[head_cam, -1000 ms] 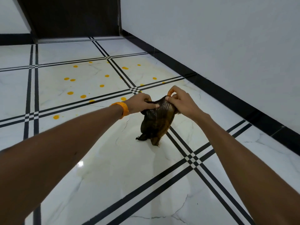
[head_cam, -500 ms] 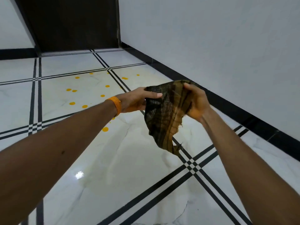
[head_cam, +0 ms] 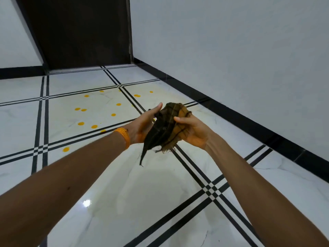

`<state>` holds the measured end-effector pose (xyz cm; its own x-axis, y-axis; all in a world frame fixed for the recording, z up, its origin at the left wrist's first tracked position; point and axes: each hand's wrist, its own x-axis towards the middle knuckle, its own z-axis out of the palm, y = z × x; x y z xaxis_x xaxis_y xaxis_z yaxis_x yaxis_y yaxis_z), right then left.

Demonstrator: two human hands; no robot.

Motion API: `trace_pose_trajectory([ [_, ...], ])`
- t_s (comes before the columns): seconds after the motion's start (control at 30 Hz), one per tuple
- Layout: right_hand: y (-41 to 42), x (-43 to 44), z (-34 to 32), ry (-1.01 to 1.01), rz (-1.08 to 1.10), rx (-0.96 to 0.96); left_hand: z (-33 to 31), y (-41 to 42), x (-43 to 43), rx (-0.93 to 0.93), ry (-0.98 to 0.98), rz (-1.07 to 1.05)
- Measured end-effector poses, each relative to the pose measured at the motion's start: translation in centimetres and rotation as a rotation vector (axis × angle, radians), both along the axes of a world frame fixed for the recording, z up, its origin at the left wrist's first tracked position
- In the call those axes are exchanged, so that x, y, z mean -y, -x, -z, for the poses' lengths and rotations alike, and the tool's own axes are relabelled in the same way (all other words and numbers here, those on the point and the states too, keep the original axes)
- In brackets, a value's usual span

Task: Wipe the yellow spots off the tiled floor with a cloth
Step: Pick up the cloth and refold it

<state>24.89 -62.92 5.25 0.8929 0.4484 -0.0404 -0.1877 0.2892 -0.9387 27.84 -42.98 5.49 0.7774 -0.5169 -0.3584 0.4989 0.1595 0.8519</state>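
Observation:
A dark brown checked cloth (head_cam: 166, 128), stained yellow on one side, is bunched up in the air between both hands. My left hand (head_cam: 142, 124), with an orange band at the wrist, cups it from the left. My right hand (head_cam: 193, 130) grips it from the right, palm stained yellow. Several yellow spots (head_cam: 81, 123) dot the white tiled floor (head_cam: 124, 202) beyond and left of the hands, with one nearer spot (head_cam: 66, 149) by the black tile lines.
A white wall with a black skirting (head_cam: 249, 125) runs along the right. A dark door or panel (head_cam: 80, 32) stands at the far end. A faint yellowish smear shows on the tile below the hands.
The cloth hung spread open between the hands half a second ago; now it is gathered into a bunch. The view has tilted upward, showing more wall and door.

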Motion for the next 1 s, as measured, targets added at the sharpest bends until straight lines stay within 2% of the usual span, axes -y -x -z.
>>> trace_pose_trajectory([
  [0.13,-0.1,-0.7,0.9,0.17,0.105,-0.007,-0.3,-0.2,0.6,0.041,-0.045,-0.031],
  [0.3,-0.3,-1.0,0.0,0.356,0.403,0.025,1.0,-0.7,0.7,0.015,-0.026,-0.107],
  [0.37,-0.5,-0.1,-0.3,0.291,0.47,0.006,1.0,-1.3,0.2,0.048,-0.03,-0.156],
  [0.47,-0.1,1.0,-0.2,0.054,0.35,-0.155,0.3,-1.3,0.0,0.036,-0.068,-0.133],
  [0.63,0.5,0.9,0.9,-0.065,0.333,-0.28,0.5,-1.5,-0.8,-0.017,-0.137,-0.175],
  [0.73,0.6,0.9,1.0,-0.068,0.339,-0.362,0.4,-0.9,-1.0,-0.054,-0.097,-0.153],
  [0.87,0.1,0.8,0.8,0.029,0.372,-0.525,0.2,-1.1,-1.2,-0.021,-0.124,-0.072],
  [0.93,-0.3,0.7,-0.1,-0.017,0.396,-0.483,-0.6,-1.5,-1.1,0.031,-0.09,-0.095],
  [1.0,-0.7,0.8,-1.6,-0.095,0.452,-0.262,-2.4,-1.5,-0.4,0.3,-0.085,-0.141],
])
